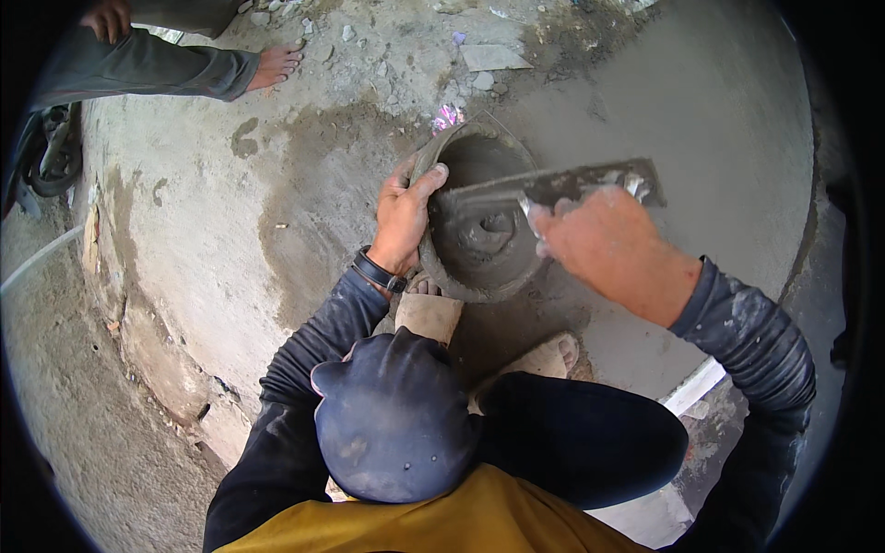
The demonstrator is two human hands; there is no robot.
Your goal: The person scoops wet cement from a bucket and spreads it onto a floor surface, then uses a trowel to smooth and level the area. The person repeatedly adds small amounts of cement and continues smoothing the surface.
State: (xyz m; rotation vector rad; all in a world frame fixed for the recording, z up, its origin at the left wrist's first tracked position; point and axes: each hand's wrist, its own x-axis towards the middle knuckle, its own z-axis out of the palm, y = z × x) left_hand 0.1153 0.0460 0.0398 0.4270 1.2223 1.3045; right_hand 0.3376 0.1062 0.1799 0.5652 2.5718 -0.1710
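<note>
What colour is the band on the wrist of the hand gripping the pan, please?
Black wristband, on the left hand; head view.

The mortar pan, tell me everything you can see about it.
The mortar pan is a round, shallow bowl, grey and caked all over with cement, so its material cannot be told. It sits tilted on the wet screeded floor, just ahead of the person's sandalled feet. A small lump of wet mortar lies at its bottom. The left hand grips its near-left rim, thumb over the edge. The steel trowel, held by the right hand, reaches across its opening.
</note>
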